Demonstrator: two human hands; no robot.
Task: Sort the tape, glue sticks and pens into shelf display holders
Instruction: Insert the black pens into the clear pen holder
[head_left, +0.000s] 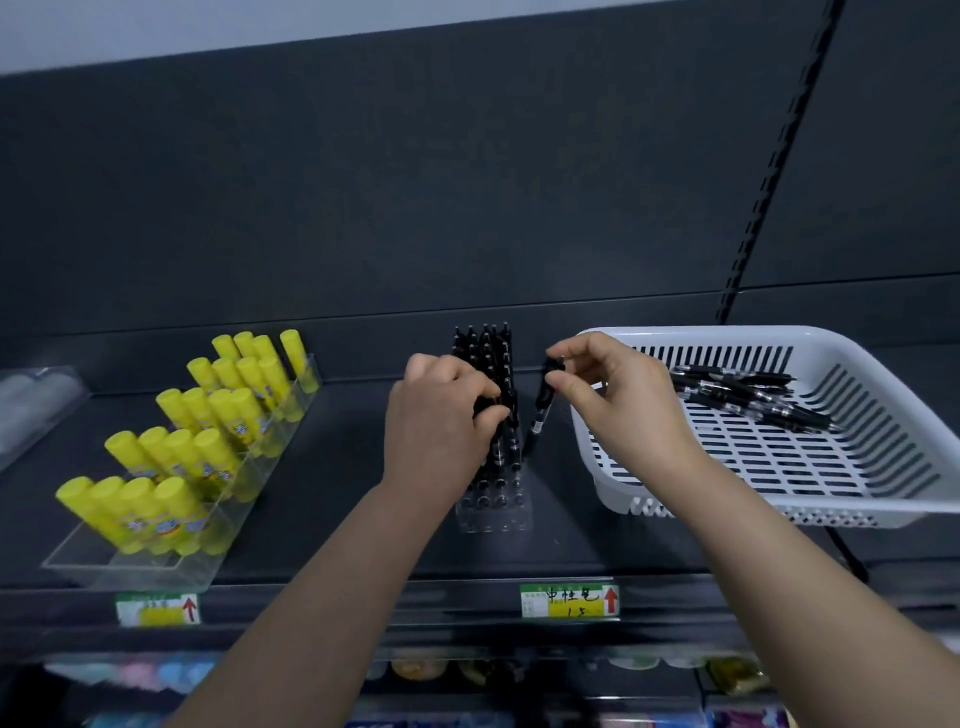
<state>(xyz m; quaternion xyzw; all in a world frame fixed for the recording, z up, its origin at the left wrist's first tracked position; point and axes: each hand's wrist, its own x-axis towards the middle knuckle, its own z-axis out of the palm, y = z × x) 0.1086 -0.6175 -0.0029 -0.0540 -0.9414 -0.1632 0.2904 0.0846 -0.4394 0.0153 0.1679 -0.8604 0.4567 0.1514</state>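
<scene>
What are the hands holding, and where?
The right hand pinches a pen by its top end. The left hand grips the pens standing in the holder, about halfway up.

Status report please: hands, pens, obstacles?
Right hand pinches one pen by its top, at clear holder. Left hand grips standing pens in it. Spare pens in white basket. Nothing in the way.

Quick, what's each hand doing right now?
Left hand: grips pens standing in the clear holder.
Right hand: pinches one black pen by its top.
</scene>
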